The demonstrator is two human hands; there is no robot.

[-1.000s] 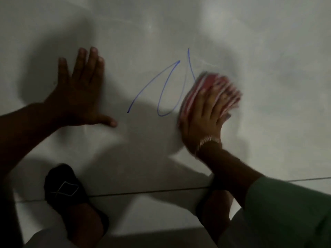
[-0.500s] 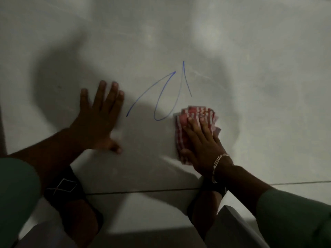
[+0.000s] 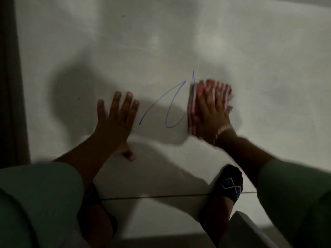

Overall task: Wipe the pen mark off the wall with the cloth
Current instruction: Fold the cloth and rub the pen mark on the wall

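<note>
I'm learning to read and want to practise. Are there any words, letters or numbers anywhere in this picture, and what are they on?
No readable words, letters or numbers anywhere.
The blue pen mark on the wall: a loopy scribble, not a letter or number.
The red-and-white cloth under the right hand: only stripes.
The dark sock: only a diamond pattern, no writing.
The left hand rests flat on bare wall.

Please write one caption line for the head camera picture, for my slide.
Right hand presses striped cloth beside blue pen mark; left hand flat on wall.
</note>
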